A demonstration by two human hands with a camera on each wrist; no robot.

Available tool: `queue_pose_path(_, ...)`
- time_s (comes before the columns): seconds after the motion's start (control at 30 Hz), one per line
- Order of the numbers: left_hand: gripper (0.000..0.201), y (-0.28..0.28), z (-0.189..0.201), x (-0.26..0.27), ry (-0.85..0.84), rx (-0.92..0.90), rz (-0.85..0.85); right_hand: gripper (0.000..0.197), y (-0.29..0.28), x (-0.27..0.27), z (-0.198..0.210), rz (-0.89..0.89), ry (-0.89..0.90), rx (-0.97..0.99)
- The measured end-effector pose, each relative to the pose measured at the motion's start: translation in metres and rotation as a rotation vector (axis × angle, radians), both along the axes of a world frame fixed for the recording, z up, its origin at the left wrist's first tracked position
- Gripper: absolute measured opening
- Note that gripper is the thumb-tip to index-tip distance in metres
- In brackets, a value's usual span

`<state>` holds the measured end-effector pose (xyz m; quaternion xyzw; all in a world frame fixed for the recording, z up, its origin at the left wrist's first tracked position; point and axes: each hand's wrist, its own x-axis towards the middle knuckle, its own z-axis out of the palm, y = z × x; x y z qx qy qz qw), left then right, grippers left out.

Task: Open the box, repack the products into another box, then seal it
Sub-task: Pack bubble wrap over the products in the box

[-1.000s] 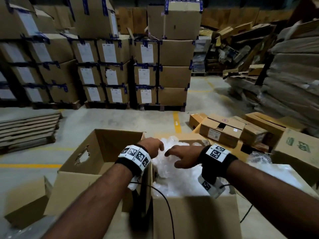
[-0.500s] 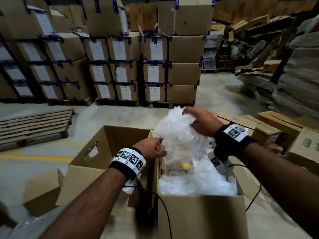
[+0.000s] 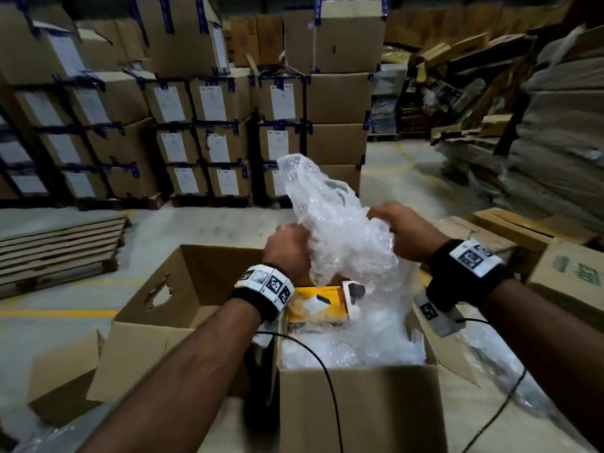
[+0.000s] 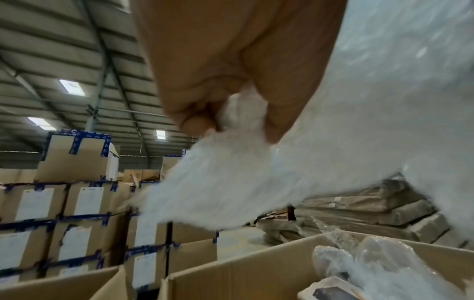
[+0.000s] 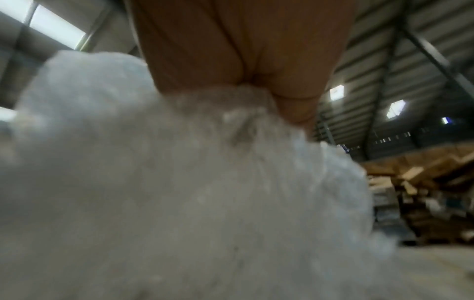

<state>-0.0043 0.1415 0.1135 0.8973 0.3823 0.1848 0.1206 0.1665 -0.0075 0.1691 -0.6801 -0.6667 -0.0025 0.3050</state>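
Gripping crinkly clear bubble wrap [image 3: 340, 237], left hand [image 3: 286, 248] and right hand [image 3: 407, 233] bunch it above the cardboard box [image 3: 359, 410].

The warehouse is dim, lit from roof skylights [image 4: 71, 87] that show as small bright panes in both wrist views. In the head view the bubble wrap [image 3: 340, 230] is the brightest thing, faintly glaring, while the stacked cartons [image 3: 209, 125] behind it sink into shadow and bend outward toward the frame edges. The right wrist view is heavily smeared: the wrap there is a soft white haze, and the cardboard heap [image 5: 420, 194] to its right is out of focus.
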Motion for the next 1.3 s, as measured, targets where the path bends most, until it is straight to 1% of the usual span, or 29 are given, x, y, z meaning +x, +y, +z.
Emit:
queue_pose_path(0.03,0.04,0.001,-0.003,0.0,0.025,-0.015,0.038,0.022,0.004,0.004,-0.012,-0.068,-0.114,-0.042)
queue_pose_path(0.07,0.041,0.001,-0.005,-0.003,0.066,-0.083,0.08,0.034,0.007,0.004,-0.021,-0.155,-0.168,-0.137)
queue_pose_path(0.1,0.041,-0.001,-0.01,-0.005,0.126,-0.097,0.11,0.05,0.009,0.002,-0.031,-0.231,-0.168,-0.265)
queue_pose_path(0.13,0.039,-0.004,-0.014,-0.007,0.181,-0.087,0.115,0.065,0.009,0.002,-0.039,-0.242,-0.157,-0.384)
queue_pose_path(0.17,0.038,-0.005,-0.019,-0.009,0.215,-0.084,0.131,0.08,0.009,0.0,-0.044,-0.208,-0.14,-0.463)
queue_pose_path(0.2,0.039,-0.006,-0.025,-0.011,0.253,-0.104,0.148,0.094,0.008,-0.005,-0.047,-0.142,-0.148,-0.501)
queue_pose_path(0.27,0.04,-0.004,-0.035,-0.014,0.305,-0.127,0.147,0.117,0.006,-0.016,-0.049,-0.033,-0.23,-0.497)
queue_pose_path(0.3,0.037,-0.004,-0.037,-0.014,0.308,-0.161,0.139,0.124,0.008,-0.021,-0.051,-0.008,-0.306,-0.477)
queue_pose_path(0.33,0.032,-0.001,-0.04,-0.013,0.296,-0.193,0.121,0.125,0.009,-0.028,-0.051,0.016,-0.39,-0.467)
queue_pose_path(0.37,0.031,0.0,-0.041,-0.014,0.28,-0.223,0.097,0.121,0.011,-0.034,-0.054,0.041,-0.468,-0.489)
queue_pose_path(0.4,0.033,0.004,-0.043,-0.013,0.27,-0.241,0.074,0.11,0.013,-0.041,-0.056,0.077,-0.526,-0.537)
queue_pose_path(0.43,0.037,0.005,-0.042,-0.015,0.259,-0.257,0.069,0.095,0.018,-0.046,-0.061,0.111,-0.552,-0.613)
queue_pose_path(0.5,0.043,0.005,-0.034,-0.02,0.246,-0.231,0.116,0.069,0.03,-0.054,-0.07,0.127,-0.546,-0.796)
queue_pose_path(0.53,0.041,0.006,-0.03,-0.023,0.226,-0.173,0.143,0.062,0.039,-0.056,-0.074,0.106,-0.524,-0.865)
queue_pose_path(0.57,0.038,0.006,-0.027,-0.025,0.218,-0.124,0.163,0.059,0.048,-0.057,-0.076,0.076,-0.502,-0.913)
queue_pose_path(0.6,0.033,0.007,-0.025,-0.025,0.208,-0.087,0.167,0.057,0.057,-0.06,-0.078,0.056,-0.475,-0.921)
queue_pose_path(0.67,0.021,0.007,-0.021,-0.025,0.219,-0.08,0.154,0.056,0.071,-0.072,-0.08,0.026,-0.444,-0.873)
queue_pose_path(0.7,0.02,0.006,-0.019,-0.026,0.242,-0.095,0.134,0.056,0.076,-0.082,-0.081,0.025,-0.43,-0.844)
queue_pose_path(0.77,0.02,0.006,-0.022,-0.028,0.276,-0.146,0.074,0.056,0.079,-0.102,-0.091,0.064,-0.406,-0.865)
queue_pose_path(0.83,0.022,0.003,-0.025,-0.029,0.331,-0.222,-0.004,0.055,0.077,-0.112,-0.105,0.106,-0.446,-0.962)
queue_pose_path(0.93,0.037,0.0,-0.03,-0.027,0.476,-0.249,-0.091,0.057,0.073,-0.104,-0.108,0.164,-0.38,-1.037)
queue_pose_path(1.0,0.049,-0.002,-0.033,-0.022,0.576,-0.24,-0.151,0.062,0.068,-0.095,-0.099,0.219,-0.368,-1.074)
queue_pose_path(1.07,0.049,-0.004,-0.032,-0.014,0.675,-0.217,-0.199,0.062,0.058,-0.084,-0.079,0.217,-0.366,-1.044)
queue_pose_path(1.13,0.044,-0.006,-0.033,-0.006,0.748,-0.208,-0.222,0.051,0.046,-0.068,-0.057,0.193,-0.36,-0.924)
queue_pose_path(1.23,0.052,-0.012,-0.04,-0.002,0.89,-0.158,-0.193,0.028,0.028,-0.044,-0.036,0.102,-0.339,-0.798)
queue_pose_path(1.3,0.05,-0.014,-0.046,0.001,0.921,-0.096,-0.183,0.026,0.015,-0.037,-0.032,0.061,-0.346,-0.799)
